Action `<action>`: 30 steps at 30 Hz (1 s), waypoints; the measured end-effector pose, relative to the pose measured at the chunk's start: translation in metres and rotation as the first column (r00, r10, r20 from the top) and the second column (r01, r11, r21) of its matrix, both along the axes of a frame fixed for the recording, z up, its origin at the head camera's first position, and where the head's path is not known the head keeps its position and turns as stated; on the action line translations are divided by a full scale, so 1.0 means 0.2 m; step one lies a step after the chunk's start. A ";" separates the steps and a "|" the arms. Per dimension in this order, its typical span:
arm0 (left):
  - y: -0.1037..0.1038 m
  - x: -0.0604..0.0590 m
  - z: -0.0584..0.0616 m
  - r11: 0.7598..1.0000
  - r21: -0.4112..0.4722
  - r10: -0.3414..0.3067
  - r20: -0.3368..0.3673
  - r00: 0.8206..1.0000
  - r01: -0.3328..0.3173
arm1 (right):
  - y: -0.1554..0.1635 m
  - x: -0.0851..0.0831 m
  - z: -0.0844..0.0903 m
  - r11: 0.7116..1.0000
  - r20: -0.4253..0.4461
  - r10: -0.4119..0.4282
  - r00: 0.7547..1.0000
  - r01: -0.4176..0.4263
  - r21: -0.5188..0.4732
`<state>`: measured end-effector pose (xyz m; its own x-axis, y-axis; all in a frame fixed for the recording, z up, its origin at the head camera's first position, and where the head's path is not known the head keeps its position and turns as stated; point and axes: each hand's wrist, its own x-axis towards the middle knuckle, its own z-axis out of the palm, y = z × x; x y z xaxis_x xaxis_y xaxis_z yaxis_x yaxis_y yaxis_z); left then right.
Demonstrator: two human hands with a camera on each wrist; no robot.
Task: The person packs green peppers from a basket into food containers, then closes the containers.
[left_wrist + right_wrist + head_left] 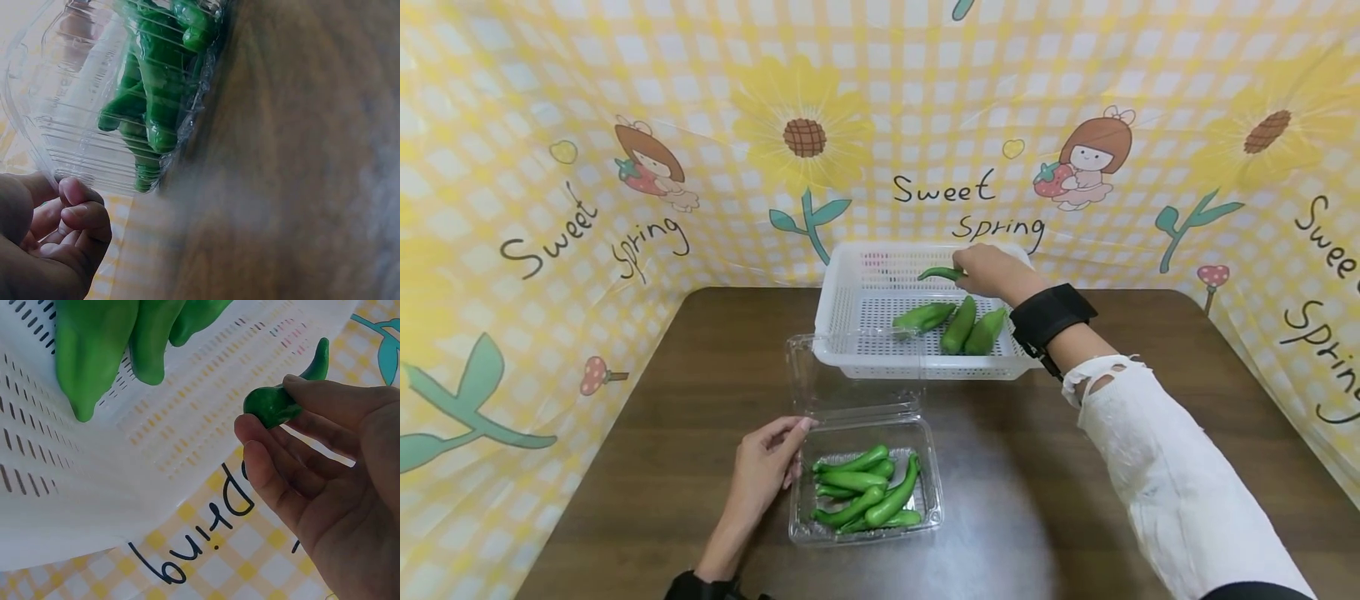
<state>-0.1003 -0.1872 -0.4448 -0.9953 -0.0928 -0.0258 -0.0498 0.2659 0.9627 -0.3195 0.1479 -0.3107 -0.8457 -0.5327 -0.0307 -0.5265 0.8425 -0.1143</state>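
Over the back of the white basket (831, 308), my right hand (996, 273) pinches a green pepper (269, 406) between thumb and fingers, its curved stem jutting out. Several larger green peppers (958, 325) lie on the basket's perforated floor. Nearer to me stands a clear plastic clamshell box (928, 433), its lid (857, 375) raised and leaning back toward the basket. Slim green peppers (857, 482) are heaped inside it. At the box's left back corner, my left hand (763, 467) pinches the rim; the left wrist view shows thumb and forefinger (78, 190) at that edge.
The brown wooden table (700, 417) carries both containers, with the basket at its far edge. A yellow checked cloth (715, 167) printed with flowers and lettering hangs behind and along both sides.
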 end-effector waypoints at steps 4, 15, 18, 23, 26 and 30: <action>0.00 0.00 0.00 1.000 0.000 0.001 0.003 1.000 -0.001 | 0.02 0.03 0.00 1.000 -0.001 -0.004 1.000 0.004 -0.015; 0.00 -0.01 0.00 1.000 0.002 0.009 0.021 1.000 -0.009 | 0.06 0.12 0.03 0.999 -0.002 -0.002 1.000 0.002 -0.045; 0.01 -0.01 0.00 1.000 0.004 0.010 0.018 1.000 -0.010 | 0.07 0.14 0.05 0.997 -0.016 -0.008 1.000 0.007 -0.074; 0.01 -0.01 0.00 1.000 0.014 0.007 0.018 1.000 -0.007 | 0.09 0.20 0.08 0.995 -0.037 -0.006 0.999 0.002 -0.102; 0.01 -0.01 0.00 1.000 0.009 0.006 0.013 1.000 -0.006 | 0.10 0.24 0.08 0.994 -0.040 -0.001 0.999 -0.003 -0.105; 0.00 0.00 0.00 1.000 0.013 0.008 0.006 1.000 -0.008 | 0.11 0.29 0.09 0.993 -0.047 0.002 0.999 -0.007 -0.119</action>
